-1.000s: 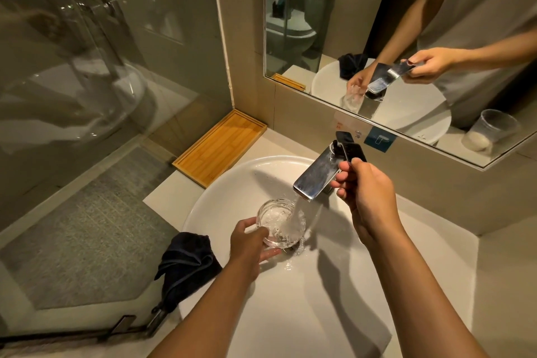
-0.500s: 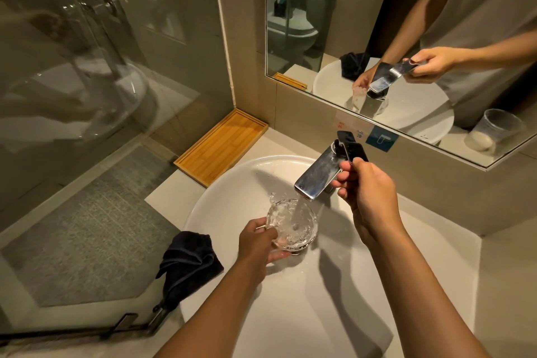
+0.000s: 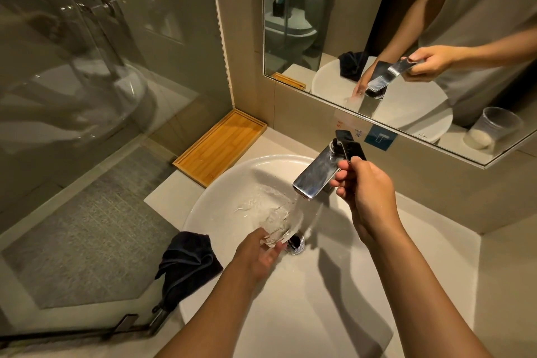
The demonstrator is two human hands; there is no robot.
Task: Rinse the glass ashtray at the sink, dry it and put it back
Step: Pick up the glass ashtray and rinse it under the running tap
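Note:
My left hand grips the clear glass ashtray, tilted on its side over the white basin. Water runs from the chrome faucet onto the ashtray and splashes toward the basin's left wall. My right hand is closed on the faucet's dark lever. The drain sits just right of the ashtray.
A dark cloth hangs over the basin's left rim. A bamboo tray lies on the counter at the back left. A mirror hangs behind the faucet, and a glass shower wall stands at the left.
The ashtray has been tipped from upright onto its side, and water now spills out of it across the basin. My right hand stays on the lever.

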